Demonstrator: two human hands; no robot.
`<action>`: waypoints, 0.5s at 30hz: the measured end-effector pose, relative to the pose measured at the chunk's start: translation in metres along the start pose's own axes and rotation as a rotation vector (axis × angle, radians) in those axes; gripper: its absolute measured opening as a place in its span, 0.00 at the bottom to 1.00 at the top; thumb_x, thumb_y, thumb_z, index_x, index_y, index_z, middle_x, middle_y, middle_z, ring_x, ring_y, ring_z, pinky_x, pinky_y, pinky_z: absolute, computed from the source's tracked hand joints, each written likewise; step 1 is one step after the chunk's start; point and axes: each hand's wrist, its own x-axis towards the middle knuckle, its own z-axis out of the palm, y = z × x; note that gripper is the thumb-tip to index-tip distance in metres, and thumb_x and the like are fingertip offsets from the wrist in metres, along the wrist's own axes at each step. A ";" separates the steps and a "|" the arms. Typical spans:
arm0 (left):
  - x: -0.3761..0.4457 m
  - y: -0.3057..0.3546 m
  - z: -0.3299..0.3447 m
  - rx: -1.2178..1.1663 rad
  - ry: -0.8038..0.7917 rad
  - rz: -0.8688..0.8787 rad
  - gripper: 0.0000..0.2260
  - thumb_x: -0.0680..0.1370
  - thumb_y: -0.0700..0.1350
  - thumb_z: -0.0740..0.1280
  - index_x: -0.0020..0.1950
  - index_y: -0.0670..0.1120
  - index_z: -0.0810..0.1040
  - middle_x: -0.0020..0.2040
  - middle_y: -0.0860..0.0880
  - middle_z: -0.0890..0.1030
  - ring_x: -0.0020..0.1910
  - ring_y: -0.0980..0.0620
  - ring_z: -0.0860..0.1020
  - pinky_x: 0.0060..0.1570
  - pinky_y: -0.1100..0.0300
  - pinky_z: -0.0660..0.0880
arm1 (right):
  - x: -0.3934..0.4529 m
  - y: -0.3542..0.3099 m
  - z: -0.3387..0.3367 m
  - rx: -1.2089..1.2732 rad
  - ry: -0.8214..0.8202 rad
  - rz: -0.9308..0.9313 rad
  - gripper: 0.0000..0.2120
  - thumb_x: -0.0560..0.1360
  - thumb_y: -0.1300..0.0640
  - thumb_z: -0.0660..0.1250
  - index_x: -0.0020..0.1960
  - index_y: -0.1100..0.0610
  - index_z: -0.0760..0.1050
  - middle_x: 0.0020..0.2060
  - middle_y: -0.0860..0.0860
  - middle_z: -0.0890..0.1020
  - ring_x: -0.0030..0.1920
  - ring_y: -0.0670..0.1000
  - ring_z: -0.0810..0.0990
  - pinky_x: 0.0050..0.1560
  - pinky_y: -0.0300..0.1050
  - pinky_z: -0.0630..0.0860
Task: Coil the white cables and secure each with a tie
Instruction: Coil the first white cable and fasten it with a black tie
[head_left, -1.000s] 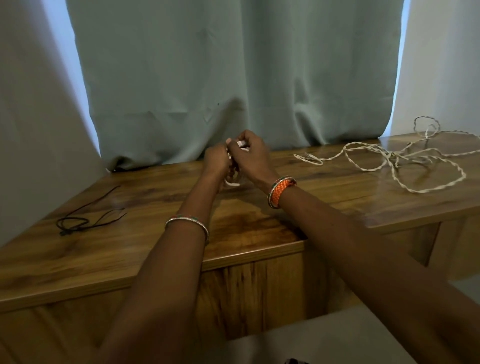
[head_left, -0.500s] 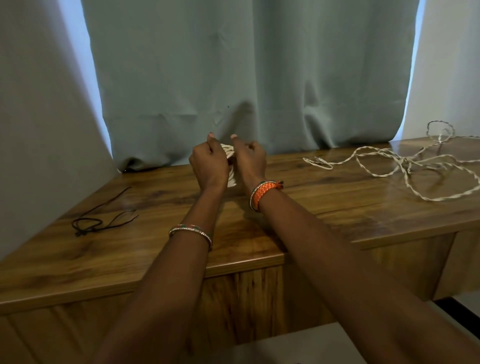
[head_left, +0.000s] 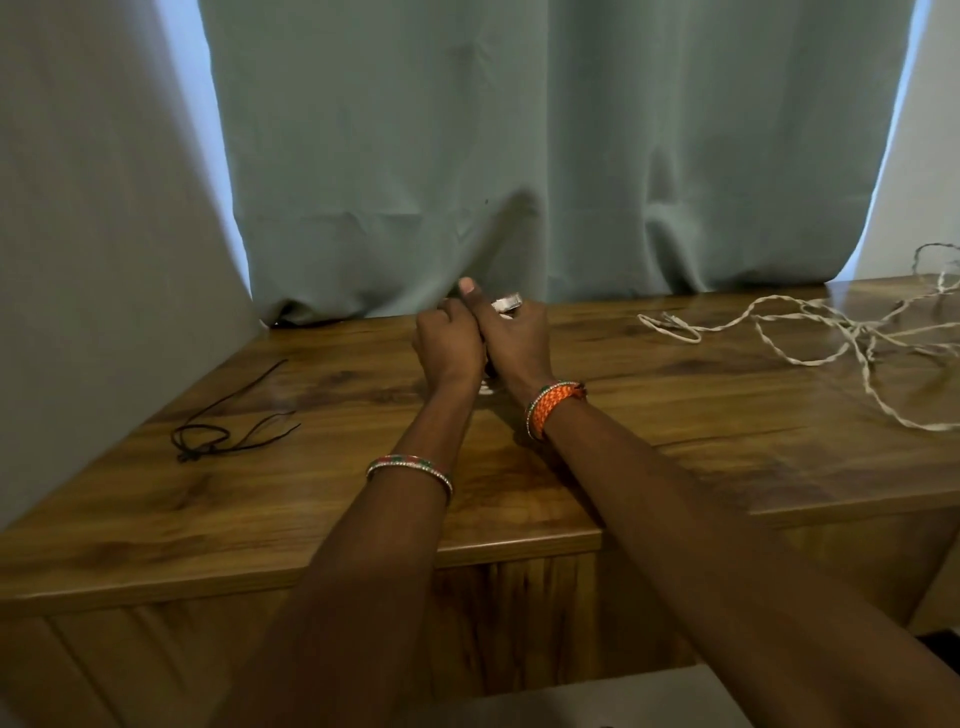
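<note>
Behind both hands hangs a pale green curtain (head_left: 467, 145) whose hem bunches on the far edge of the wooden table (head_left: 675, 441), and the fabric sits just beyond the knuckles. Under the hands and forearms spreads that table, its front edge crossing beneath both arms. Well off to the right of the right hand (head_left: 514, 343) lies a loose white cable (head_left: 810, 338), uncoiled, sprawling in tangled loops toward the table's right end. Well off to the left of the left hand (head_left: 449, 345) lies a thin black tie (head_left: 223, 426), knotted into a small loop with its ends trailing. The two hands press together at the table's middle, fingers curled around a small coiled white cable (head_left: 506, 302); only its top shows above the right hand's knuckles and a scrap below the wrists, the rest being hidden by the hands. The right thumb sticks upward. An orange braided bracelet (head_left: 553, 408) wraps the right wrist, and a slim beaded bangle (head_left: 410, 467) circles the left forearm nearer the camera.
</note>
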 end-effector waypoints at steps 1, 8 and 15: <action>0.001 -0.001 0.000 0.008 0.003 -0.003 0.16 0.80 0.42 0.57 0.37 0.37 0.74 0.38 0.39 0.79 0.38 0.47 0.73 0.33 0.59 0.63 | 0.002 0.002 0.001 -0.037 0.000 0.017 0.17 0.74 0.55 0.71 0.29 0.59 0.72 0.20 0.46 0.74 0.21 0.40 0.71 0.23 0.32 0.66; -0.004 0.006 0.005 0.110 0.009 -0.010 0.15 0.79 0.42 0.57 0.43 0.32 0.77 0.48 0.34 0.81 0.48 0.40 0.78 0.41 0.57 0.68 | 0.011 0.007 0.004 -0.093 0.182 0.099 0.15 0.72 0.63 0.68 0.28 0.57 0.71 0.23 0.48 0.73 0.20 0.37 0.69 0.25 0.31 0.65; 0.010 0.032 -0.053 0.229 0.065 0.047 0.20 0.77 0.47 0.56 0.48 0.30 0.78 0.50 0.32 0.80 0.51 0.37 0.77 0.45 0.53 0.68 | -0.002 -0.007 0.004 0.233 -0.394 0.441 0.29 0.68 0.36 0.66 0.56 0.59 0.79 0.52 0.55 0.82 0.52 0.53 0.80 0.54 0.52 0.74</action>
